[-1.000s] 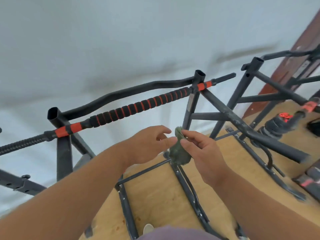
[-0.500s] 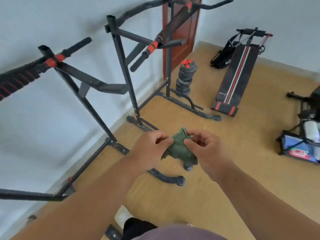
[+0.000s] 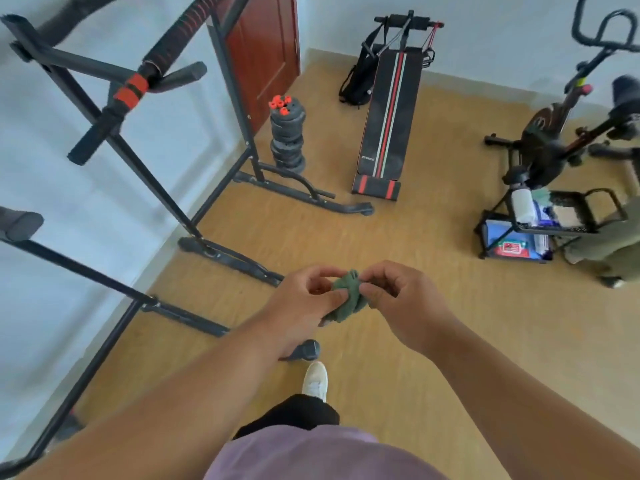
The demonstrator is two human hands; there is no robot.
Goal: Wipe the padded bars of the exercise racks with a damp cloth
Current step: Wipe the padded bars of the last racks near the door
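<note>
Exercise racks [image 3: 145,174], black steel, along the left wall; padded bar [image 3: 138,84] with red bands, up top. Sit-up bench [image 3: 388,116], striped, lettering too small to read. Weight stack [image 3: 287,136], red collars. Cloth [image 3: 348,299], green, bunched, pinched between left hand [image 3: 304,303] and right hand [image 3: 405,303], fingers curled, clear of the racks

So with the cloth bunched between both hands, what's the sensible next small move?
Probably settle the green cloth into one hand and lift it to the padded bar up on the left. Both the left hand and right hand pinch it, away from any rack.
</note>
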